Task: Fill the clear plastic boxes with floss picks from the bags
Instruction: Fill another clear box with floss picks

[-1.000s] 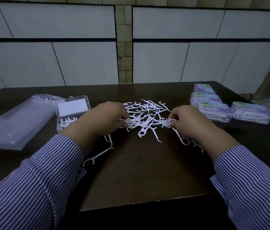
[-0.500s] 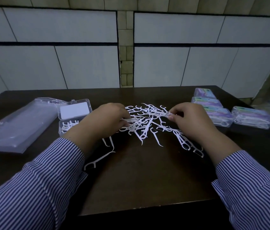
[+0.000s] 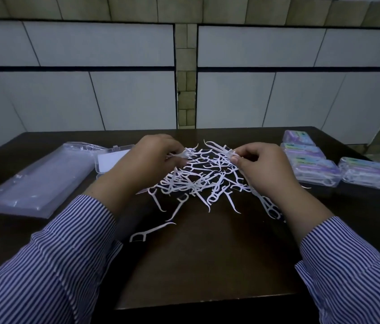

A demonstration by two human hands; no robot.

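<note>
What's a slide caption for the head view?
Both hands, left hand and right hand, pinch floss picks from the loose pile.

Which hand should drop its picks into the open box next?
Left. The left hand pinches white floss picks right beside the open clear plastic box; the right hand holds its picks on the pile's far side, near the closed filled boxes.

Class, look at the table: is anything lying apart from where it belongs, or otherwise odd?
One floss pick lies alone on the table, nearer the person than the loose pile. The left hand and right hand each pinch picks over the pile.
</note>
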